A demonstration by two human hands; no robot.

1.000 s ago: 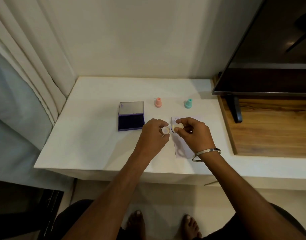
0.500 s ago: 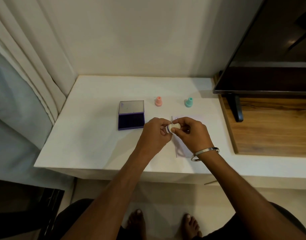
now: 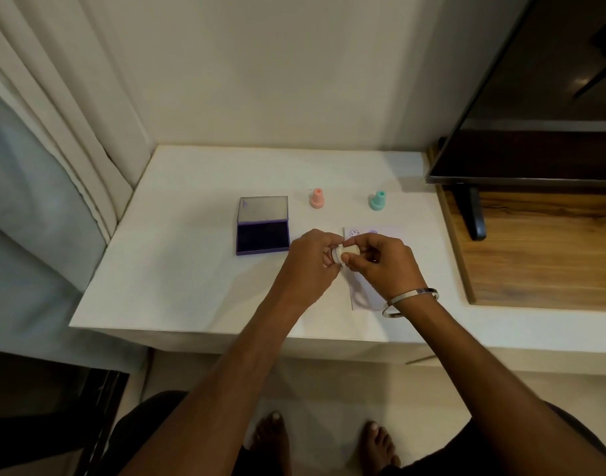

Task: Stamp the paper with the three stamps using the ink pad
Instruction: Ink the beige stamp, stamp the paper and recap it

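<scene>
Cap back on small white round stamp; your left hand, right hand both pinch it. Third stamp likely done.

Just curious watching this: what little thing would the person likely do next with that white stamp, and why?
Probably seat the cap fully, then set it down. Both hands hold the white stamp sideways above the paper, which already shows prints; the pink and teal stamps stand aside.
</scene>
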